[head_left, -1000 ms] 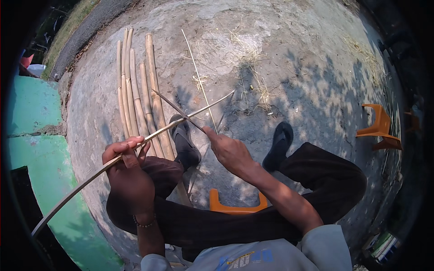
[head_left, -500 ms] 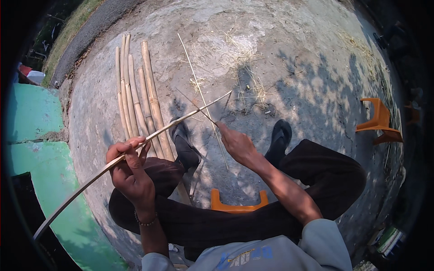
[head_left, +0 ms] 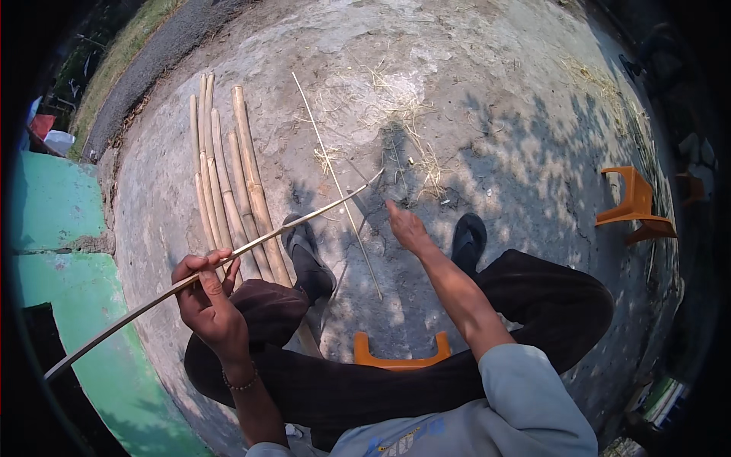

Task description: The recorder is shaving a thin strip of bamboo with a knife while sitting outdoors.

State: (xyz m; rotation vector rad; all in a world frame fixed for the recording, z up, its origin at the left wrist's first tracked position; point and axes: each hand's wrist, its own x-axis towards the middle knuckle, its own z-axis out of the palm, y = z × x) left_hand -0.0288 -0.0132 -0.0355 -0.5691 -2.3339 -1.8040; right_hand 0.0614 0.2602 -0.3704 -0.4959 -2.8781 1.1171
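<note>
The person's left hand [head_left: 217, 308] is clamping the strip [head_left: 304, 217] between thumb and fingers, above the ground [head_left: 415, 305]. Keeping that pinch firm should be steadying the thin end best. The right hand's [head_left: 410, 230] fingers are curling — blur is hiding any hold. The strip is slanting lengthwise — far tip pointing forward and right.

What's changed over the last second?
The right hand moved forward and rightward, away from the left hand; its dark blade, clear at first, is too faint to trace now. Left hand still grips the pale strip. Bamboo poles and orange stool stayed; their shift in the picture follows the camera.
</note>
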